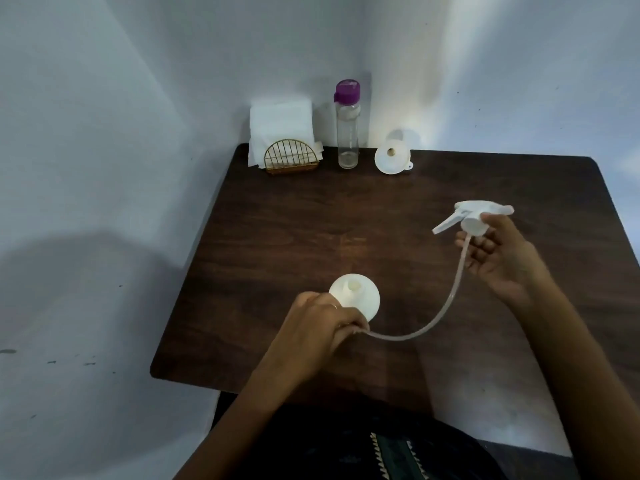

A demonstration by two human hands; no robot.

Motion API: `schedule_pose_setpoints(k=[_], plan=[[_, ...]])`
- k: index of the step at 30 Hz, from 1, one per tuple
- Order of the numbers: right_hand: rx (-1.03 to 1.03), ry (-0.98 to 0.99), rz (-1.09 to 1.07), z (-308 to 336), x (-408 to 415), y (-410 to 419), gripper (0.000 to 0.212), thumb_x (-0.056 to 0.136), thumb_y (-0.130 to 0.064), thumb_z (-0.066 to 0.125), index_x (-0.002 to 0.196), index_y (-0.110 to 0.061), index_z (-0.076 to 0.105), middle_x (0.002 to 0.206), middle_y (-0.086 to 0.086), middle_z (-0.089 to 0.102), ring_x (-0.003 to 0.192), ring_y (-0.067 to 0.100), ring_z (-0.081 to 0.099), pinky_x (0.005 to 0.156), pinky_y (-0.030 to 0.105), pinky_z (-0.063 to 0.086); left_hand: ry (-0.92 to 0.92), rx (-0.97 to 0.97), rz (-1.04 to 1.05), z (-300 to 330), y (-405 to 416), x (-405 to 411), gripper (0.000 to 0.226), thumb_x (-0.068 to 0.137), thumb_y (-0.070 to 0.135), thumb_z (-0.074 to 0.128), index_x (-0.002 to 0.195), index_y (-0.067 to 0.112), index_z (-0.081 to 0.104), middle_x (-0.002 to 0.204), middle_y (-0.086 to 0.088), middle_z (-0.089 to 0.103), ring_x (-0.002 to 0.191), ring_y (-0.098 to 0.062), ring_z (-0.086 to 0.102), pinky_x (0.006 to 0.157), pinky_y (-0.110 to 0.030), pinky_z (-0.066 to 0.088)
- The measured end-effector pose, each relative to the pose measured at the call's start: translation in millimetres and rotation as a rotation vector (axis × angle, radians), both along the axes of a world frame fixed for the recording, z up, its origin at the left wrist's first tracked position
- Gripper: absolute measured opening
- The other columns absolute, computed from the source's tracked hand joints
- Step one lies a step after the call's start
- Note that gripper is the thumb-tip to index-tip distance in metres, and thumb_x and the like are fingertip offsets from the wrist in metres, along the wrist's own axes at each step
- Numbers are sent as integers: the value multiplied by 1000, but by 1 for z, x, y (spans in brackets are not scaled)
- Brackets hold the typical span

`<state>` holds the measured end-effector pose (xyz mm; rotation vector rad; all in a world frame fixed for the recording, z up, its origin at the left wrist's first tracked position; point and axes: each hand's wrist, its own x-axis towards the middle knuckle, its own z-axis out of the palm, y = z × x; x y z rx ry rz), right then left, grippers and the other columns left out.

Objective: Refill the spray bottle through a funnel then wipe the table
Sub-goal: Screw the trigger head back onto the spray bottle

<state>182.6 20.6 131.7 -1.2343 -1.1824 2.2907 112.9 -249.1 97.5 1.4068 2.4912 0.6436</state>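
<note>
Head view, over a dark wooden table [433, 271]. Left hand [322, 327] curled round a white bottle [356, 299] near the front edge, neck open, pinching the end of a tube [429, 323]. Right hand [498, 258] gripping the sprayer [474, 216] up off the table, tube arcing between both. Along the back wall: napkins [280, 129] in a gold holder [291, 161], purple-capped clear bottle [347, 133], white funnel [393, 161], well apart from both hands.

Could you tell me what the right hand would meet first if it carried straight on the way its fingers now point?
The right hand, holding the white trigger sprayer head, points left across the dark wooden table. That line looks free to the table's left edge; height above the tabletop is unclear.
</note>
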Motion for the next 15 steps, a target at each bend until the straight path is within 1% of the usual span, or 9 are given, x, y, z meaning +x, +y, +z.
schedule_pose_setpoints(k=[1, 3, 5, 7, 9, 11, 12, 15], plan=[[-20, 23, -11, 4, 0, 3, 26, 87, -27, 56, 104, -8, 59, 83, 4, 63, 75, 13, 64, 77, 25, 50, -7, 40, 23, -1, 2, -1, 25, 86, 40, 48, 89, 34, 71, 82, 9, 71, 89, -7, 60, 87, -24, 34], [-65, 65, -33, 12, 1, 8, 23, 87, -29, 56, 101, -11, 60, 80, 1, 63, 74, 10, 63, 75, 21, 50, -31, 108, 54, -4, 7, -2, 25, 89, 36, 45, 92, 33, 70, 91, 12, 73, 97, -1, 55, 95, -25, 31], [-113, 108, -63, 19, 2, 11, 22, 87, -30, 58, 98, -11, 61, 77, 0, 64, 71, 8, 63, 69, 18, 51, -76, 157, 67, -3, 13, -2, 21, 93, 30, 48, 96, 32, 68, 102, 17, 71, 103, 3, 56, 102, -27, 28], [-156, 145, -116, 25, 2, 11, 23, 85, -30, 61, 97, -10, 60, 80, 1, 64, 67, 8, 64, 62, 17, 51, -125, 196, 76, -3, 20, -1, 17, 94, 22, 51, 99, 29, 67, 110, 20, 69, 108, 5, 54, 105, -25, 24], [-174, 160, -174, 30, 1, 11, 24, 84, -29, 63, 99, -10, 59, 85, 1, 64, 65, 8, 67, 60, 16, 50, -169, 197, 88, -2, 26, -1, 19, 96, 21, 48, 104, 27, 65, 117, 19, 65, 117, 7, 48, 107, -26, 23], [-168, 171, -231, 34, 0, 9, 22, 84, -27, 64, 98, -10, 57, 90, 1, 64, 65, 8, 68, 59, 15, 51, -209, 194, 97, -6, 30, -2, 21, 98, 23, 44, 106, 28, 62, 123, 18, 63, 125, 8, 44, 110, -30, 24], [-159, 180, -258, 35, 0, 8, 21, 84, -25, 65, 96, -10, 57, 91, 2, 64, 66, 9, 69, 59, 15, 51, -237, 209, 113, -10, 30, -3, 20, 98, 23, 43, 104, 30, 60, 123, 19, 63, 127, 6, 44, 110, -34, 27], [-115, 222, -346, 36, -2, 1, 23, 84, -18, 67, 99, -8, 54, 87, 4, 63, 64, 9, 70, 60, 16, 52, -311, 277, 223, -26, 31, -7, 17, 96, 25, 44, 97, 38, 54, 115, 24, 62, 127, 0, 48, 105, -48, 38]])
